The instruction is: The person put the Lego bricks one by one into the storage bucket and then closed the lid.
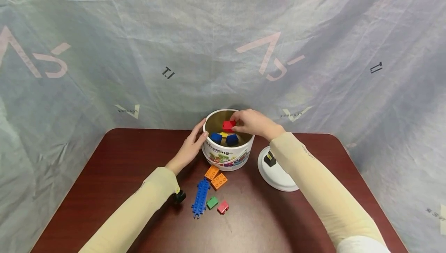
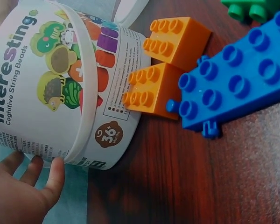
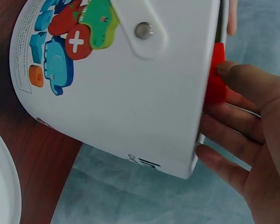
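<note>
A white printed bucket (image 1: 226, 159) stands at the back of the table. My left hand (image 1: 189, 145) rests against its left side, thumb at the rim and fingers along the outer wall, as the left wrist view (image 2: 25, 191) also shows. Over the bucket's mouth my right hand (image 1: 253, 122) pinches a red toy brick (image 1: 228, 125) between thumb and fingers; the right wrist view shows the red brick (image 3: 216, 77) at the rim. Inside lie blue bricks (image 1: 232, 140) and a yellow piece (image 1: 224, 134). How deep the contents go is hidden.
In front of the bucket lie two orange bricks (image 1: 218, 181), a long blue studded piece (image 1: 200, 198), a green brick (image 1: 212, 202) and a small red brick (image 1: 223, 207). A round white lid (image 1: 278, 175) lies to the right, under the right forearm. Grey sheeting (image 1: 209, 52) hangs behind.
</note>
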Demonstrator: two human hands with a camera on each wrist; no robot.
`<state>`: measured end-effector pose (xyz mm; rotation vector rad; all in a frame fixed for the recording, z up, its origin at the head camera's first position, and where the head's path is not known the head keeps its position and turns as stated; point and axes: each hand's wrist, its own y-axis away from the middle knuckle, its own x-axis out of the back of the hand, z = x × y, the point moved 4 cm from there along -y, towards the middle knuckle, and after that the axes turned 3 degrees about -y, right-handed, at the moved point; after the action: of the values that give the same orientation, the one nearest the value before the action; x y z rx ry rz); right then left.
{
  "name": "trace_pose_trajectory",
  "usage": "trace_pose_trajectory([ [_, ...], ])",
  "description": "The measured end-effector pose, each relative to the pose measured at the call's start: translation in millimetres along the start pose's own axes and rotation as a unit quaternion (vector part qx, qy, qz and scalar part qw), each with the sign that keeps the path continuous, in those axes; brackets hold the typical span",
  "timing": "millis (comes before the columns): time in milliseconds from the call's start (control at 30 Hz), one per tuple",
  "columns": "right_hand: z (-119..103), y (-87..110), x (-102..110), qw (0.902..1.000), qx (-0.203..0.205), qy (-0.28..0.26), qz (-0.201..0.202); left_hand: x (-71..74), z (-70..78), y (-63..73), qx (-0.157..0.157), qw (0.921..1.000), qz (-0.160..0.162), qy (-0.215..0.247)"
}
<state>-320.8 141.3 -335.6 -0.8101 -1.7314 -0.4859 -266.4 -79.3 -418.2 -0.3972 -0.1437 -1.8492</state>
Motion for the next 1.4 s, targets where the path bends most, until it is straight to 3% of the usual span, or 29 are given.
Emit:
trace_pose_trajectory([
  [233,-1.2,-5.9,-12.5,0.9986,-0.020,0.041,-0.026,-4.0,-32.8,-15.2,-0.001,1.0000,0.008,0.001],
  [333,-1.9,-8.6,-18.3,0.9979,-0.022,0.047,-0.039,-4.2,-39.3,-17.5,-0.005,0.9999,0.009,0.001],
  [567,-1.7,-15.4,-27.1,0.9974,-0.016,0.048,-0.051,-3.3,-38.0,-19.1,-0.021,0.9996,0.020,-0.001],
  [1400,0.2,-15.8,-40.6,0.9947,-0.025,0.049,-0.087,-3.0,-35.2,-16.0,-0.013,0.9997,0.020,0.002],
])
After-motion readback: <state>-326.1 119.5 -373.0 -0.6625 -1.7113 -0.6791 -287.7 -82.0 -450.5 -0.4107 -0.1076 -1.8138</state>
